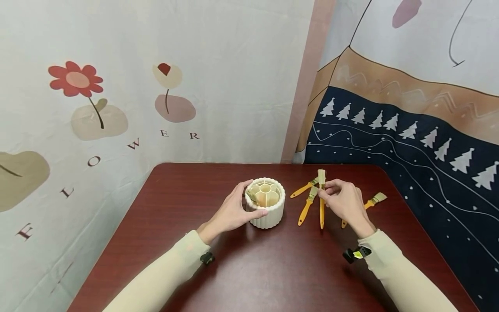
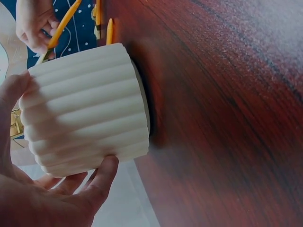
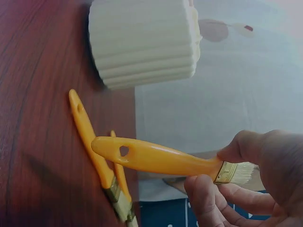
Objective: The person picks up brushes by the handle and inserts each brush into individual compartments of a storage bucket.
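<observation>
A white ribbed round brush holder point(image 1: 273, 217) with petal-like compartments around a centre tube stands on the table. My left hand point(image 1: 233, 211) grips it from the left, thumb across the near side and fingers round the far side. Bristles of one paintbrush point(image 1: 252, 197) show in its left compartment; that brush's handle is hidden. To the right of the holder, my right hand point(image 1: 345, 200) pinches another paintbrush point(image 3: 161, 156) near its metal ferrule. This brush is held bristles up, its yellow handle pointing down, above the table.
Two more yellow-handled brushes, a nearer one point(image 1: 306, 211) and a farther one point(image 1: 302, 190), lie between the holder and my right hand. Another brush point(image 1: 376, 199) lies beyond that hand, partly covered by it. Printed cloth point(image 1: 241, 86) hangs behind the dark red table point(image 1: 265, 268).
</observation>
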### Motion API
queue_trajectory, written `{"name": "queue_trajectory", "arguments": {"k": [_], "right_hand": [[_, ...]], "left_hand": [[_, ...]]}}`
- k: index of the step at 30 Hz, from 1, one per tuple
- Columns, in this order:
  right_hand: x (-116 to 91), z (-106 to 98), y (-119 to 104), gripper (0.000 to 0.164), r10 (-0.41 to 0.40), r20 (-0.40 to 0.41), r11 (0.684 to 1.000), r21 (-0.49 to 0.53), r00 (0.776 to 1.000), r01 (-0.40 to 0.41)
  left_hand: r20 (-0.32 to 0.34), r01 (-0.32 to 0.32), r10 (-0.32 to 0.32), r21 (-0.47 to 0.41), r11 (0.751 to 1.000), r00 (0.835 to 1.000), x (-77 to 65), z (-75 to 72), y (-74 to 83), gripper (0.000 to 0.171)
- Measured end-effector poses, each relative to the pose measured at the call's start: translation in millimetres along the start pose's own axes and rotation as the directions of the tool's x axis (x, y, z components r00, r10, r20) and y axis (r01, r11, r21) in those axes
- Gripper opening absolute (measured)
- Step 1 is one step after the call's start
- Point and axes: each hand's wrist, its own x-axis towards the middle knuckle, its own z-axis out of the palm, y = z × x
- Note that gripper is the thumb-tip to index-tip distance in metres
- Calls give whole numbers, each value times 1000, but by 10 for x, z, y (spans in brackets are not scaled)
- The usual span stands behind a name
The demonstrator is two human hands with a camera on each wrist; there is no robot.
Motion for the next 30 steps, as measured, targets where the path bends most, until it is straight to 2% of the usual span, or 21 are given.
{"name": "queue_trajectory", "arguments": {"k": [8, 15, 24, 30], "right_hand": [[-74, -39, -154, 36, -44, -29, 998, 34, 999, 45], [-154, -31, -299, 36, -85, -82, 995, 48, 993, 89], [-223, -44, -445, 39, -109, -89, 989, 95, 990, 118], [-245, -53, -554, 36, -136, -98, 983, 108, 986, 146]], "left_hand": [[-2, -19, 19, -28, 999, 1000, -14, 15, 13, 113], [7, -3, 3, -30, 1000, 1000, 1, 9, -2, 114], [16, 5, -5, -10, 1000, 1000, 0, -4, 6, 113], [11, -12, 12, -1, 1000, 1000, -1, -10, 7, 112]]}}
